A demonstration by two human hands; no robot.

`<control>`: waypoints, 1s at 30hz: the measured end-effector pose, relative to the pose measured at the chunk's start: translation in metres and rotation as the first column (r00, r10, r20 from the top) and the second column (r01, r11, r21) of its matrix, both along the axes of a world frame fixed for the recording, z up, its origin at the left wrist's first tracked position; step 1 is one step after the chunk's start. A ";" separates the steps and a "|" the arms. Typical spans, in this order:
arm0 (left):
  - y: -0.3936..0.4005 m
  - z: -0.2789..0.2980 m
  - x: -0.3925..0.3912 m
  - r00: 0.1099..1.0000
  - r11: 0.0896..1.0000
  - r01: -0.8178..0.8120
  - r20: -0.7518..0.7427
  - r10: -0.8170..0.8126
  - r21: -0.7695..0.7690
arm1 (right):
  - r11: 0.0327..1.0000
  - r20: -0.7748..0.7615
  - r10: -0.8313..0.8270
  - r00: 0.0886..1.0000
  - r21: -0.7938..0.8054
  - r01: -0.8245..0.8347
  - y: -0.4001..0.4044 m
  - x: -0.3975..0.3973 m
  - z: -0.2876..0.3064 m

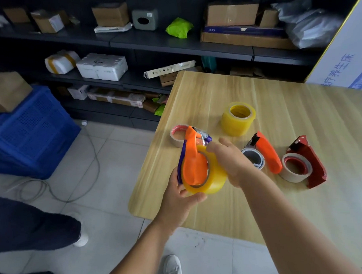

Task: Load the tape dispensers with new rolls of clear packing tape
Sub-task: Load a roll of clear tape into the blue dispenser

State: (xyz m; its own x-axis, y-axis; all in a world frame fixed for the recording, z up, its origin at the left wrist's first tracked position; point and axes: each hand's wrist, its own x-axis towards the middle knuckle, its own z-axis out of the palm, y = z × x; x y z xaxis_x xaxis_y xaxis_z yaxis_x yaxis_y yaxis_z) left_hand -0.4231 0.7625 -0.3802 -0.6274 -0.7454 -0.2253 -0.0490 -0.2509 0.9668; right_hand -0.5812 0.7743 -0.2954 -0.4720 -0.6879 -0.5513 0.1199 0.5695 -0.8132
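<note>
Tape dispenser in hand: orange dispenser (192, 157) with a purple side plate, held upright in the air over the near-left corner of the worktop (232, 213), a yellowish clear tape roll (211, 177) seated around its lower hub.
Left hand: the left hand (179, 196) cups the roll and dispenser from below, thumb wrapped under the roll's lower rim, fingers closed round the purple side.
Right hand: the right hand (232, 161) comes in from the right, fingers drawn together at the top of the roll, just beside the dispenser's cutter end; what the fingertips pinch cannot be told.
Near edge: both hands hang just inside the worktop's rounded left corner, with tiled floor (105, 153) and a white shoe (172, 268) below.
Open room: bare wood lies under and in front of the forearms, and more toward the far middle of the worktop.
Right of the hands: a second orange dispenser (268, 153) lies flat with a pale, nearly spent core (253, 157) on it; beside it a red dispenser (309, 161) lies with a white-and-red core (295, 167).
Behind the hands: a thin roll with a red inner rim (177, 135) lies near the left edge, partly hidden by the held dispenser.
Farther back: a full yellowish tape roll (238, 118) stands on its flat side, apart from everything else.
Left of the worktop: a blue crate (29, 132) and a loose grey cable (73, 184) on the floor.
Far: dark shelves (181, 42) stacked with cardboard boxes and parcels.
</note>
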 end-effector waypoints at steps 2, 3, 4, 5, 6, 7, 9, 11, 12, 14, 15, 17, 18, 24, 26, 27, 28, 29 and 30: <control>0.015 -0.001 0.000 1.000 1.000 -0.001 -0.008 0.001 0.024 | 1.000 0.101 0.003 0.995 -0.002 -0.002 0.015 -0.003 0.001; 0.023 -0.001 0.001 1.000 0.999 0.001 -0.012 -0.001 0.035 | 1.000 0.161 -0.012 0.987 -0.008 0.014 0.024 -0.003 0.001; 0.032 -0.002 0.002 1.000 0.999 0.003 -0.014 -0.002 0.042 | 1.000 0.230 -0.025 0.973 -0.012 0.028 0.033 -0.004 0.000; 0.040 -0.002 0.003 1.000 0.999 0.004 -0.012 -0.004 0.046 | 0.999 0.295 -0.028 0.955 -0.014 0.034 0.041 -0.004 -0.003; 0.047 -0.003 0.004 1.000 0.999 0.004 -0.006 -0.004 0.046 | 1.000 0.349 -0.016 0.937 -0.017 0.023 0.050 -0.003 -0.004; 0.054 -0.003 0.005 1.000 0.999 0.003 0.003 -0.003 0.044 | 1.000 0.393 -0.006 0.919 -0.018 0.014 0.057 -0.001 -0.006; 0.065 -0.003 0.010 1.000 0.999 -0.017 0.017 0.016 0.052 | 0.999 0.457 -0.004 0.890 -0.032 0.021 0.070 0.006 -0.010; 0.072 -0.005 0.015 0.999 0.998 -0.033 0.021 0.032 0.053 | 0.998 0.491 -0.019 0.871 -0.043 0.045 0.078 0.013 -0.013; 0.075 -0.005 0.019 1.000 0.998 -0.026 0.015 0.025 0.055 | 0.997 0.506 -0.014 0.862 -0.058 0.050 0.081 0.017 -0.015; 0.082 -0.005 0.026 1.000 0.998 -0.007 -0.011 0.008 0.070 | 0.996 0.518 0.002 0.855 -0.077 0.044 0.085 0.024 -0.015; 0.085 -0.004 0.029 0.999 0.994 -0.017 -0.034 0.020 0.106 | 0.996 0.512 0.004 0.859 -0.077 0.041 0.086 0.027 -0.015; 0.089 -0.001 0.035 0.992 0.966 -0.066 -0.087 0.090 0.252 | 0.996 0.490 0.011 0.872 -0.085 0.035 0.087 0.031 -0.016; 0.089 0.001 0.037 0.987 0.945 -0.099 -0.092 0.134 0.311 | 0.996 0.481 0.014 0.877 -0.086 0.031 0.088 0.034 -0.015; 0.086 0.000 0.044 0.972 0.917 -0.208 -0.031 0.232 0.341 | 0.996 0.466 0.035 0.884 -0.089 0.007 0.081 0.057 -0.019; 0.084 0.000 0.048 0.969 0.917 -0.224 -0.025 0.245 0.331 | 0.997 0.462 0.002 0.887 -0.064 0.031 0.077 0.065 -0.023; 0.082 -0.001 0.050 0.967 0.914 -0.238 -0.013 0.256 0.330 | 0.997 0.459 -0.022 0.888 -0.050 0.050 0.076 0.069 -0.025; 0.082 -0.002 0.053 0.964 0.909 -0.253 0.002 0.267 0.331 | 0.997 0.450 -0.043 0.892 -0.038 0.067 0.075 0.072 -0.027; 0.082 -0.004 0.055 0.961 0.906 -0.265 0.015 0.276 0.329 | 0.996 0.436 -0.060 0.898 -0.032 0.082 0.075 0.074 -0.030; 0.083 -0.006 0.056 0.960 0.905 -0.273 0.028 0.280 0.326 | 0.995 0.422 -0.079 0.903 -0.027 0.099 0.075 0.077 -0.032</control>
